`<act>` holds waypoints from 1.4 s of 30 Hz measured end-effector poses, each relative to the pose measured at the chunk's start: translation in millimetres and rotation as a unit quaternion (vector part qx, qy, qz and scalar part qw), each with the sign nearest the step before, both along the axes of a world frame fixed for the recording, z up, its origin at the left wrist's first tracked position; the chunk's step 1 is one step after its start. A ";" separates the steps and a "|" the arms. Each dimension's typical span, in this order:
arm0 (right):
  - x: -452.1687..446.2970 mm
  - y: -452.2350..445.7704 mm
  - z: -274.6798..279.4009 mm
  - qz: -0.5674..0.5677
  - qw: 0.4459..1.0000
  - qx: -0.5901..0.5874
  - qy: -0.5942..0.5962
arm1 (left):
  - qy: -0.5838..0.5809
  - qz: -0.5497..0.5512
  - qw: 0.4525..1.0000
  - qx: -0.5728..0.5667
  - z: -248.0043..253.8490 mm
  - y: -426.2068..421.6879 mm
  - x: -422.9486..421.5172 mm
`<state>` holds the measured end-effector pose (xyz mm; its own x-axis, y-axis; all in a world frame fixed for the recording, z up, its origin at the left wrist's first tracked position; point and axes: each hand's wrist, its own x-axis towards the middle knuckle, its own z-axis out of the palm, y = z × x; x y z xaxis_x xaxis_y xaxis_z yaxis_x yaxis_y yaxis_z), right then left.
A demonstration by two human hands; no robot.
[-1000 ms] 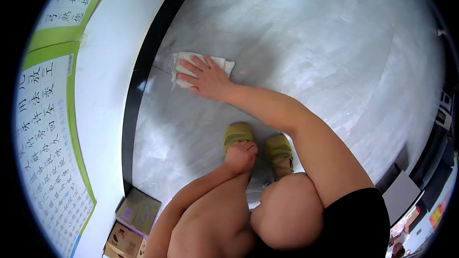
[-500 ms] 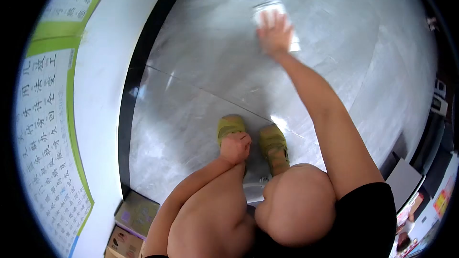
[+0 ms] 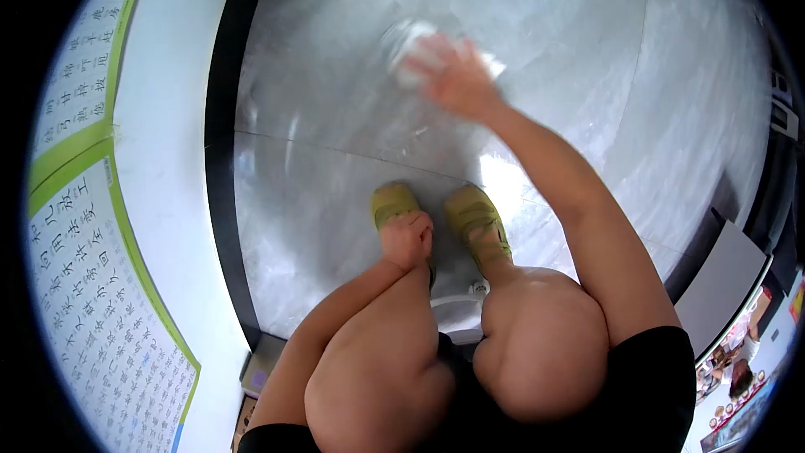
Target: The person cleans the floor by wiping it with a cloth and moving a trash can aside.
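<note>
My right hand [image 3: 455, 77], blurred by motion, lies flat with fingers spread on a white cloth [image 3: 411, 44] against the grey floor [image 3: 335, 67]. Part of the cloth shows beyond the fingers and at the hand's right side. In front of my left knee, my left hand [image 3: 407, 239] is closed near the yellow-green shoe [image 3: 393, 200]. Whatever it holds, if anything, is hidden. The other yellow-green shoe [image 3: 475, 214] stands to the right.
Along the left runs a white wall [image 3: 168, 143] with a black baseboard [image 3: 222, 134] and green-edged character charts [image 3: 101, 302]. A box [image 3: 262, 365] sits at lower left. Dark furniture with a grey panel [image 3: 723, 285] stands at right; a person [image 3: 741, 369] shows at lower right.
Over the second, my right hand swept the cloth away from the wall, up and right, then came partly back left. My left hand stayed by the shoe. The view has shifted slightly.
</note>
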<state>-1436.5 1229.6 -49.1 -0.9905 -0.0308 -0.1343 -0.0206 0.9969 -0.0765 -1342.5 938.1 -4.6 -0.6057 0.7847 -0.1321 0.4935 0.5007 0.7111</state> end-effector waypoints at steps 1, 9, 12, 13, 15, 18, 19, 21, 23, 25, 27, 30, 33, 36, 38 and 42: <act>2.0 26.6 -13.0 -0.088 0.995 0.041 0.006 | 0.003 0.003 1.000 0.001 -2.8 0.8 1.2; 57.5 27.7 -1.9 -0.190 0.976 0.017 -0.103 | 0.041 -0.008 0.999 -0.024 -12.5 2.7 -0.6; 97.7 3.8 0.7 -0.030 0.995 -0.035 -0.092 | 0.059 -0.007 0.998 -0.028 -13.9 3.6 0.6; 102.3 7.0 3.0 -0.015 0.994 -0.053 -0.097 | 0.067 -0.005 0.997 -0.027 -13.9 6.5 -1.2; 102.6 20.0 6.2 -0.032 0.988 -0.023 -0.152 | 0.082 -0.017 0.992 -0.091 -13.8 11.4 -1.4; 113.0 60.2 6.6 -0.285 0.941 -0.046 -0.177 | 0.063 -0.058 0.985 -0.146 -11.1 6.1 -7.1; 119.2 78.3 7.0 -0.298 0.928 -0.052 -0.218 | 0.052 -0.074 0.984 -0.155 -13.8 6.8 -11.9; 131.0 100.5 9.4 -0.295 0.908 -0.070 -0.289 | 0.068 -0.146 0.964 -0.212 -13.6 5.7 -15.3; 135.5 111.7 0.2 -0.275 0.905 -0.085 -0.315 | 0.081 -0.192 0.947 -0.245 -14.8 12.3 -17.4; 134.2 105.3 -1.5 -0.302 0.902 -0.087 -0.296 | 0.083 -0.219 0.934 -0.270 -8.5 17.7 -17.1; 136.3 89.9 1.4 -0.351 0.897 -0.121 -0.242 | 0.095 -0.253 0.916 -0.298 1.4 21.6 -19.4; 151.1 79.2 -13.9 -0.360 0.919 -0.098 -0.127 | 0.117 -0.310 0.891 -0.311 6.4 16.7 -18.9; 151.8 72.6 -12.4 -0.381 0.917 -0.084 -0.079 | 0.242 -0.305 0.893 -0.225 18.7 29.1 -62.7; 153.3 66.5 -12.0 -0.383 0.919 -0.074 -0.060 | 0.291 -0.217 0.911 -0.198 40.3 78.4 -127.3; 150.1 69.5 -11.7 -0.391 0.915 -0.066 -0.072 | 0.291 -0.187 0.927 -0.146 34.6 85.9 -146.1; 161.2 70.7 -17.1 -0.371 0.928 -0.025 -0.032 | 0.235 -0.199 0.940 -0.148 19.5 89.1 -145.1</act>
<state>-1275.4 1300.3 -66.3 -0.7310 0.6492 -0.2101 0.6767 0.7294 -0.1006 -1487.6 1027.2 14.9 -0.3181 0.9325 -0.1713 0.9084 0.3515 0.2263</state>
